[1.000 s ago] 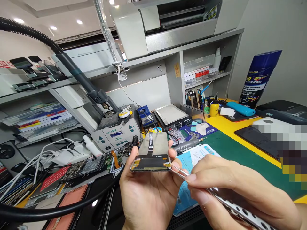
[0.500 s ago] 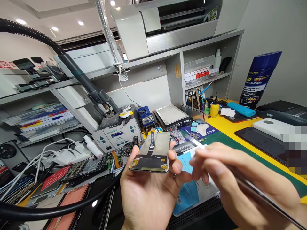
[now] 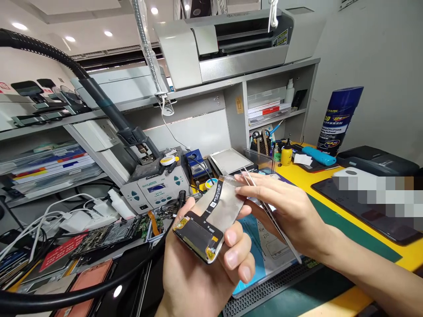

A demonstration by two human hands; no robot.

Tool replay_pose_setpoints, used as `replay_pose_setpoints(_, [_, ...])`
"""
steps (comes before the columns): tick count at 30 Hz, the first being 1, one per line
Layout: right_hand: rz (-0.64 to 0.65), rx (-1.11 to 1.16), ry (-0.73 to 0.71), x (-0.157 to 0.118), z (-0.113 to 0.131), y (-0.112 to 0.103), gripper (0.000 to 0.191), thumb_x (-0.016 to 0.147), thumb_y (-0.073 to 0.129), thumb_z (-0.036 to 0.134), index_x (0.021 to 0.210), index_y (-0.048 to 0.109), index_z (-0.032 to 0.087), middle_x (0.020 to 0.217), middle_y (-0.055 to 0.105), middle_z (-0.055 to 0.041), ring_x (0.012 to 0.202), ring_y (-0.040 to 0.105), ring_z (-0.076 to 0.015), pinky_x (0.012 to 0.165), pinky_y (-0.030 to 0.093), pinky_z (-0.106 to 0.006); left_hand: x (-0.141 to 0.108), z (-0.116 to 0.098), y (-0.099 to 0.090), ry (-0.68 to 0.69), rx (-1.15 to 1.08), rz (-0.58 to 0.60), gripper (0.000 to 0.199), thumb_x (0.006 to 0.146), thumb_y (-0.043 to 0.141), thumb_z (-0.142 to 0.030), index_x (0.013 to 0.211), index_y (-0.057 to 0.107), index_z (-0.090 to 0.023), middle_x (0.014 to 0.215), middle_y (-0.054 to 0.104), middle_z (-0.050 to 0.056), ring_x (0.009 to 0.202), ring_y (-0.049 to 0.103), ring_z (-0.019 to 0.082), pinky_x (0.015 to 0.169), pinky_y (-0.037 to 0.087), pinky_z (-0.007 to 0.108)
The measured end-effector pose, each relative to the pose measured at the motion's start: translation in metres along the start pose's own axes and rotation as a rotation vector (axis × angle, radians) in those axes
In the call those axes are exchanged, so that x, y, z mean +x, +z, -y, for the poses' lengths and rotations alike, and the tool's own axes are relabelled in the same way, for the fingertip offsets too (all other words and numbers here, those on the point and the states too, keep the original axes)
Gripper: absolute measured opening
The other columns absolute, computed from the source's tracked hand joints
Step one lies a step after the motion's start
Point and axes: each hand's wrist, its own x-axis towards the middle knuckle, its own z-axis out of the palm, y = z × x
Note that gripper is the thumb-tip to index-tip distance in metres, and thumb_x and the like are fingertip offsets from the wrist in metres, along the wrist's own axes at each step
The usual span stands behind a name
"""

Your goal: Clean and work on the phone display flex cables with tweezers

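Note:
My left hand (image 3: 201, 277) is closed around the edges of a phone screen (image 3: 228, 213), its silvery back facing up. A dark flex cable (image 3: 214, 202) runs along that back to a black strip with gold contacts at the near end. My right hand (image 3: 291, 207) has a pair of metal tweezers (image 3: 276, 224) held among its fingers, their thin tips pointing away from me. The right fingertips are at the far right side of the screen; whether they pinch it I cannot tell. Below the hands lies a blue plastic packet (image 3: 253, 246).
At the left stand a soldering station (image 3: 158, 187) and a black hose (image 3: 99, 299) curving across the front. A phone (image 3: 360, 209), a yellow bottle (image 3: 286, 156) and a blue spray can (image 3: 340, 119) are at the right. Circuit boards (image 3: 112, 231) lie at the left.
My right hand has moved left and forward to the far side of the screen. The screen has turned and tilted, showing more of its back. The camera view has shifted slightly.

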Motion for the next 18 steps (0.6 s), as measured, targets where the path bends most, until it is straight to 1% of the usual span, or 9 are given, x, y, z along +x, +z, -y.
replay_pose_setpoints(3, [0.001,0.007,-0.043,-0.001,0.000,-0.001,0.026,0.085,0.067,0.003,0.106,0.065,0.018,0.104,0.076,-0.0083,0.106,0.069,-0.0198,0.097,0.056,-0.035,0.002,0.002,0.001,0.047,0.094,-0.020,0.077,0.098,0.024,-0.053,0.107,0.065,0.011,0.060,0.049,0.002,0.049,0.047,0.012,0.046,0.044,0.025])
replay_pose_setpoints(6, [-0.015,-0.023,-0.052,0.000,-0.001,-0.002,0.025,0.085,0.066,0.002,0.104,0.066,0.017,0.097,0.077,-0.0069,0.100,0.070,-0.0185,0.094,0.057,-0.034,0.004,0.003,-0.002,0.069,0.222,-0.037,0.079,0.097,0.020,-0.055,0.095,0.071,0.006,0.053,0.047,0.003,0.046,0.047,0.014,0.043,0.044,0.028])
replay_pose_setpoints(8, [-0.034,-0.036,-0.050,0.000,-0.001,-0.002,0.024,0.085,0.065,0.002,0.104,0.066,0.017,0.097,0.077,-0.0070,0.098,0.071,-0.0178,0.091,0.058,-0.033,0.004,0.003,-0.005,0.131,0.280,-0.089,0.074,0.096,0.022,-0.053,0.086,0.072,0.000,0.054,0.050,0.006,0.050,0.050,0.017,0.048,0.045,0.031])
replay_pose_setpoints(11, [-0.051,-0.047,-0.045,0.000,-0.001,-0.002,0.026,0.086,0.064,0.001,0.105,0.065,0.018,0.099,0.077,-0.0078,0.097,0.071,-0.0182,0.088,0.059,-0.034,0.003,0.004,-0.011,0.298,0.323,-0.194,0.055,0.096,0.030,-0.044,0.075,0.070,-0.014,0.063,0.056,0.008,0.061,0.052,0.020,0.059,0.047,0.035])
replay_pose_setpoints(12, [-0.050,-0.051,-0.049,0.000,-0.001,-0.002,0.027,0.085,0.064,0.001,0.106,0.065,0.018,0.100,0.077,-0.0084,0.098,0.071,-0.0189,0.089,0.059,-0.035,0.003,0.004,-0.013,0.342,0.335,-0.223,0.050,0.096,0.032,-0.043,0.073,0.069,-0.016,0.065,0.058,0.007,0.062,0.052,0.020,0.060,0.047,0.035])
replay_pose_setpoints(14, [-0.056,-0.064,-0.064,-0.001,-0.001,-0.003,0.029,0.083,0.065,0.000,0.106,0.066,0.018,0.100,0.077,-0.0091,0.099,0.072,-0.0202,0.092,0.059,-0.037,0.004,0.005,-0.014,0.411,0.377,-0.284,0.040,0.094,0.040,-0.039,0.074,0.068,-0.018,0.068,0.061,0.007,0.062,0.053,0.019,0.058,0.048,0.034])
replay_pose_setpoints(17, [-0.070,-0.099,-0.072,-0.001,0.001,-0.005,0.030,0.083,0.065,0.000,0.106,0.066,0.019,0.102,0.078,-0.0090,0.100,0.072,-0.0208,0.093,0.058,-0.038,0.008,0.009,-0.011,0.495,0.471,-0.378,0.017,0.087,0.057,-0.025,0.092,0.072,-0.020,0.084,0.070,0.008,0.067,0.059,0.021,0.054,0.050,0.032])
replay_pose_setpoints(18, [-0.072,-0.107,-0.071,0.000,0.002,-0.006,0.030,0.083,0.065,0.000,0.107,0.066,0.020,0.101,0.078,-0.0086,0.100,0.072,-0.0209,0.094,0.058,-0.038,0.010,0.012,-0.008,0.524,0.507,-0.405,0.019,0.083,0.062,-0.020,0.099,0.072,-0.021,0.092,0.072,0.008,0.072,0.062,0.023,0.054,0.051,0.032])
